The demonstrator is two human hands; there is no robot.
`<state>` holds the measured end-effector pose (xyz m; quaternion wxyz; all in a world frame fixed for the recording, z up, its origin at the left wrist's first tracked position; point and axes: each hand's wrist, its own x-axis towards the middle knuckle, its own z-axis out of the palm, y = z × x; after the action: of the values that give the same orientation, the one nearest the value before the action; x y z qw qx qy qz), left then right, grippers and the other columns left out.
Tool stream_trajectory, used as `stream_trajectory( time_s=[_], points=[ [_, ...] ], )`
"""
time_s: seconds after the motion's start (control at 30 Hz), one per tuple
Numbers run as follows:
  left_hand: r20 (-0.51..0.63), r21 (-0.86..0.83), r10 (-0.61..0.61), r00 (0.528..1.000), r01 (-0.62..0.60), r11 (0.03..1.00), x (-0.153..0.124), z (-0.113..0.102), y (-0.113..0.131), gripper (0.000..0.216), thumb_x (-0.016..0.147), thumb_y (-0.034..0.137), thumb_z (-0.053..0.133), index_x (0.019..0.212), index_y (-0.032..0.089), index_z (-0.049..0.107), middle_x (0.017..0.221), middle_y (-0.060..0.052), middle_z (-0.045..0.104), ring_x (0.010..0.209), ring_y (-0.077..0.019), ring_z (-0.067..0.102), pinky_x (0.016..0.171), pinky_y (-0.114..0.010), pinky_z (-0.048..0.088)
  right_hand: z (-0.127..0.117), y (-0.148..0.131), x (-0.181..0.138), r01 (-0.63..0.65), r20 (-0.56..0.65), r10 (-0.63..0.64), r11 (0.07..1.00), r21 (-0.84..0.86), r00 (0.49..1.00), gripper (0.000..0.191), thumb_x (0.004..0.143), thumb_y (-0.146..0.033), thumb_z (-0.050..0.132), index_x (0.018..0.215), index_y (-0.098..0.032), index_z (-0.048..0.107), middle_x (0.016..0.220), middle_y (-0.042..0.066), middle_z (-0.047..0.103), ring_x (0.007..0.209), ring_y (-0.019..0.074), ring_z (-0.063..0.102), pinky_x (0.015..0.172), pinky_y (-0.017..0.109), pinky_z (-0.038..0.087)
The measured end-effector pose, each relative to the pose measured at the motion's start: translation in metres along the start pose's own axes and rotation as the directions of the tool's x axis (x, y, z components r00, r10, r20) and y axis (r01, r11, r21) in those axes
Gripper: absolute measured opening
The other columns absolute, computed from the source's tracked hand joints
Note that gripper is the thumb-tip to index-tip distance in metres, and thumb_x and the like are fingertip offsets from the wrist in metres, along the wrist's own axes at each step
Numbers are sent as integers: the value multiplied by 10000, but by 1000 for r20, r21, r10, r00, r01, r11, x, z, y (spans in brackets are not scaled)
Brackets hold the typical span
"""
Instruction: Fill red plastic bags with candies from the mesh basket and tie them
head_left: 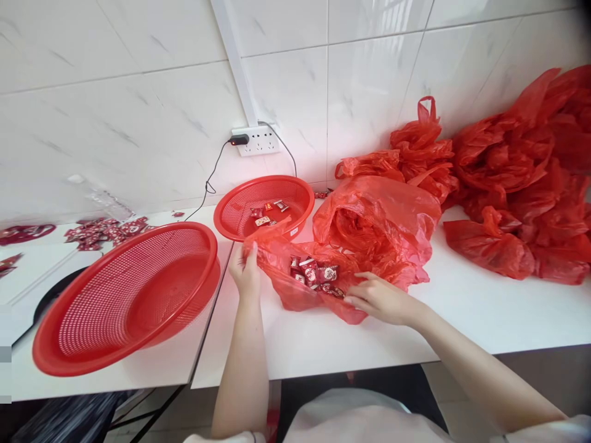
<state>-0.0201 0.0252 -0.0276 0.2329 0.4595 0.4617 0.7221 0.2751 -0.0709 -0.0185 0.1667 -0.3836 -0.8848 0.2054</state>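
Note:
A red plastic bag [295,299] lies on the white table in front of me, its mouth spread wide. Inside it sit several small wrapped snack packets [329,272] in dark red and white. My left hand [246,271] is closed on the bag's left edge, lifting it a little. At the bag's right side, my right hand [381,298] has its fingers stretched out and apart, close beside the packets. The fingertips touch or nearly touch the bag; which one I cannot tell.
A red basket [215,231] stands at left, and a smaller red basket [308,212] behind the bag holds several packets. Crumpled red bags [503,154] pile up at right. Loose packets [106,232] lie far left. A power strip [261,141] with cables is on the wall.

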Motion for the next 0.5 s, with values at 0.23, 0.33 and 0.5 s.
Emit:
stream_trajectory(
  time_s=[0.23, 0.33, 0.5],
  points=[
    [-117, -150, -100, 988, 82, 985, 8, -3, -9, 327, 662, 389, 770, 678, 174, 523, 658, 46, 524, 605, -83, 508, 628, -201, 445, -27, 8, -9, -183, -470, 164, 983, 5, 867, 362, 942, -469, 496, 1165, -201, 594, 1204, 133, 626, 1122, 266, 588, 964, 423, 463],
    [-52, -163, -158, 986, 148, 976, 5, 0, -4, 309, 652, 366, 770, 719, 184, 531, 710, 34, 567, 653, -90, 548, 666, -200, 463, -11, 3, -7, -260, -428, 183, 957, -129, 885, 728, 862, -606, 538, 1424, -167, 391, 1492, 196, 393, 1399, 341, 340, 1117, 552, 292],
    [40, -148, -327, 944, 329, 933, 3, 4, 2, 397, 620, 419, 780, 898, 192, 610, 907, -29, 697, 832, -176, 659, 773, -286, 514, 39, -6, 0, -355, -240, 292, 890, -287, 926, 1097, 695, -550, 712, 1516, -44, 188, 1476, 285, 392, 1424, 429, 267, 1138, 675, 20]
  ],
)
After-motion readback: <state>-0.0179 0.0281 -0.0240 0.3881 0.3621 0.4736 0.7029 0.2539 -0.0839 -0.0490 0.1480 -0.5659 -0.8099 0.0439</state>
